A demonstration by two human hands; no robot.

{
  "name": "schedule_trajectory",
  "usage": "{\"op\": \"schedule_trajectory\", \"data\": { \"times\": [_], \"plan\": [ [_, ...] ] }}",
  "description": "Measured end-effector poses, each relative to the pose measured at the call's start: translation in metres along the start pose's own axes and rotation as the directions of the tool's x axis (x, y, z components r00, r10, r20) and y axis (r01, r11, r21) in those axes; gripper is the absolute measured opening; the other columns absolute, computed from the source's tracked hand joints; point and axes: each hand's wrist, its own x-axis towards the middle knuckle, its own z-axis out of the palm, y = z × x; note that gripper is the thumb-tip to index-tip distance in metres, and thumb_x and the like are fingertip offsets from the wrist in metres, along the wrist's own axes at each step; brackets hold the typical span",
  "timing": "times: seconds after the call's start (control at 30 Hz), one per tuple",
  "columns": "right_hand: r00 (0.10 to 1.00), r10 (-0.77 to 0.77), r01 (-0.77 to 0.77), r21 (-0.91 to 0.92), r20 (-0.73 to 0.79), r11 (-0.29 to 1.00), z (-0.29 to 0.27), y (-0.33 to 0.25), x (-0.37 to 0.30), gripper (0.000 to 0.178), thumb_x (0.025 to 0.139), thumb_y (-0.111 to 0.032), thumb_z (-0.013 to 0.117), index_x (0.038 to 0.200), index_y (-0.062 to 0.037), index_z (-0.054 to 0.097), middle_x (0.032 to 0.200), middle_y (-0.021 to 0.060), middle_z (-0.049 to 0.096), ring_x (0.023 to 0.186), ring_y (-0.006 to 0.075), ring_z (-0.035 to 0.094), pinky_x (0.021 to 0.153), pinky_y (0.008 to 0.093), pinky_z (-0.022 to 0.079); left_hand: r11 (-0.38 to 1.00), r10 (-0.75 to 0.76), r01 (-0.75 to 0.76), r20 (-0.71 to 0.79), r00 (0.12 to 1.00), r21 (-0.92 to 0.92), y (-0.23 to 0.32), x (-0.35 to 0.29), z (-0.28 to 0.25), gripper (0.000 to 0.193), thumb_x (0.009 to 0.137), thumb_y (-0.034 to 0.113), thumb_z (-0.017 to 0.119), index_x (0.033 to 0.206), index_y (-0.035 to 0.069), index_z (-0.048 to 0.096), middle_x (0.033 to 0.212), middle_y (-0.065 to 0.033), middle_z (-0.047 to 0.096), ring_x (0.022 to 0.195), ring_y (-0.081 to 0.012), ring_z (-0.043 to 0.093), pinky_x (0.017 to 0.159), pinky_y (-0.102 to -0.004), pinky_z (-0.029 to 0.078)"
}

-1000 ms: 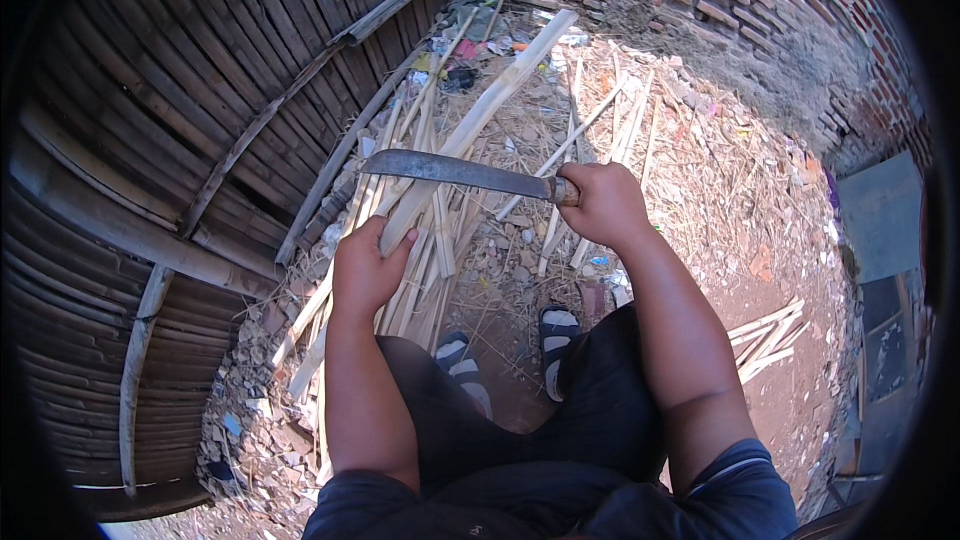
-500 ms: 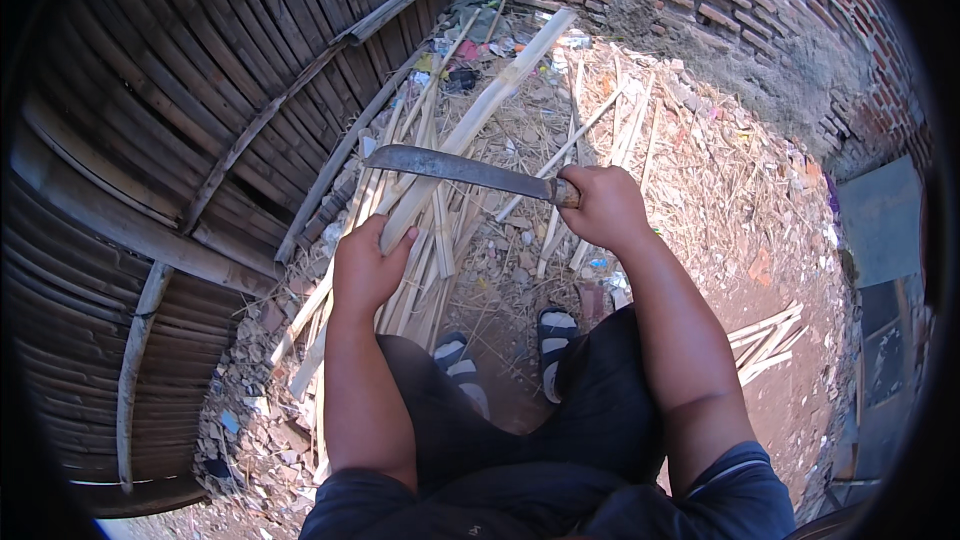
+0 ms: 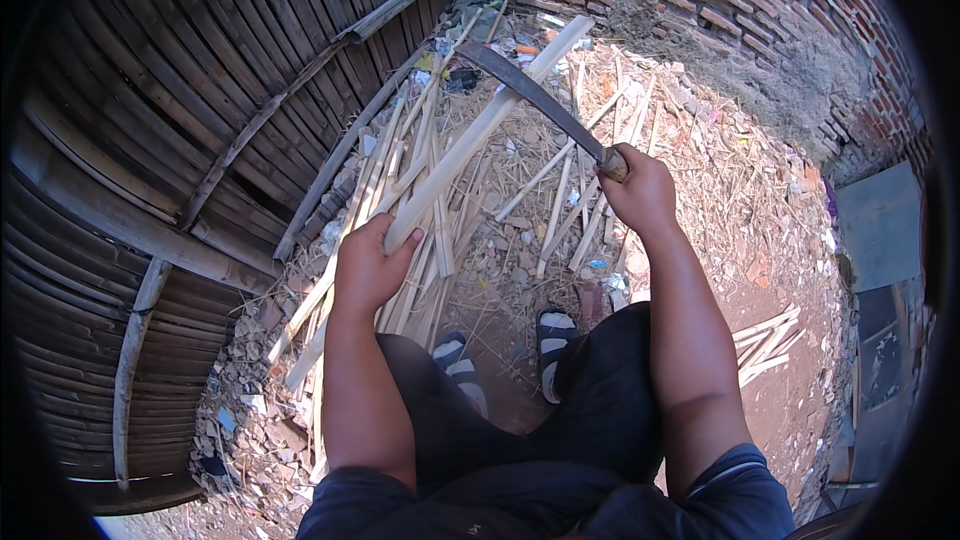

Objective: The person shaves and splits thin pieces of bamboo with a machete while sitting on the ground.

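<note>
My left hand (image 3: pixel 372 258) is closed round the near end of a long pale bamboo strip (image 3: pixel 460 155), which slants away up and to the right. In my right hand (image 3: pixel 640 188) is the wooden handle of a machete (image 3: pixel 553 110). Its dark, curved blade crosses the strip near the far end, the tip pointing to the upper left. Whether the edge touches the strip or hovers just above, I cannot tell. Under and beside my left hand lie several more pale strips (image 3: pixel 437 240) on the ground.
A slatted bamboo wall (image 3: pixel 130 110) with poles rises at left; a brick wall (image 3: pixel 720 0) closes the far side. Rubble, shavings and scraps of litter (image 3: pixel 720 170) cover the ground. A small pile of split pieces (image 3: pixel 768 345) lies at right, and grey panels (image 3: pixel 880 225) stand beyond.
The machete has swung away from me along the strip, from near my left hand to near its far end. My right hand moved slightly right; the strip tilted a little rightward.
</note>
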Motion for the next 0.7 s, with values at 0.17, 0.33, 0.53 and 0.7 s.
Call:
{"op": "schedule_trajectory", "data": {
  "times": [0.17, 0.33, 0.53, 0.7],
  "plan": [
    [0.947, -0.314, 0.315, -0.006, 0.059, 0.949, 0.01, -0.014, -0.008, 0.03, 0.08, -0.022, 0.081, 0.109, -0.0137, 0.077, 0.086, 0.0154, 0.075, 0.087, 0.0382, 0.075, 0.079, 0.0504, 0.059, 0.998, 0.069, -0.069, -0.03, 0.997, -0.005, -0.006, 0.0, 0.004, 0.034, 0.094, 0.03, 0.083, 0.11, 0.001, 0.076, 0.088, -0.021, 0.077, 0.077, -0.0354, 0.075, 0.074, -0.0428, 0.057],
    [0.892, -0.419, 0.429, -0.029, 0.169, 0.903, 0.013, -0.019, -0.008, 0.032, 0.079, -0.022, 0.081, 0.109, -0.0136, 0.077, 0.084, 0.015, 0.075, 0.084, 0.0372, 0.075, 0.078, 0.0494, 0.059, 0.993, 0.112, -0.112, -0.005, 0.994, 0.04, -0.006, -0.002, 0.004, 0.033, 0.095, 0.031, 0.083, 0.108, 0.001, 0.077, 0.085, -0.0201, 0.076, 0.071, -0.0321, 0.073, 0.07, -0.042, 0.056],
    [0.995, -0.076, 0.075, 0.025, 0.063, 0.997, 0.011, 0.006, 0.003, 0.038, 0.085, -0.028, 0.081, 0.12, -0.0142, 0.077, 0.094, 0.0177, 0.078, 0.092, 0.0399, 0.075, 0.082, 0.0503, 0.059, 0.999, 0.019, -0.022, 0.07, 0.997, 0.037, 0.006, -0.001, -0.002, 0.038, 0.095, 0.031, 0.083, 0.112, -0.001, 0.075, 0.091, -0.0202, 0.078, 0.084, -0.0311, 0.077, 0.079, -0.0412, 0.057],
    [0.992, -0.039, 0.037, 0.019, 0.117, 0.999, 0.007, -0.001, 0.001, 0.04, 0.087, -0.031, 0.081, 0.123, -0.0138, 0.076, 0.098, 0.0192, 0.078, 0.096, 0.0406, 0.075, 0.084, 0.0509, 0.059, 0.992, 0.126, -0.126, 0.007, 0.992, 0.026, -0.004, 0.0, 0.004, 0.033, 0.094, 0.031, 0.083, 0.108, 0.002, 0.077, 0.081, -0.0191, 0.075, 0.068, -0.0304, 0.072, 0.069, -0.0415, 0.055]
  ]
}}
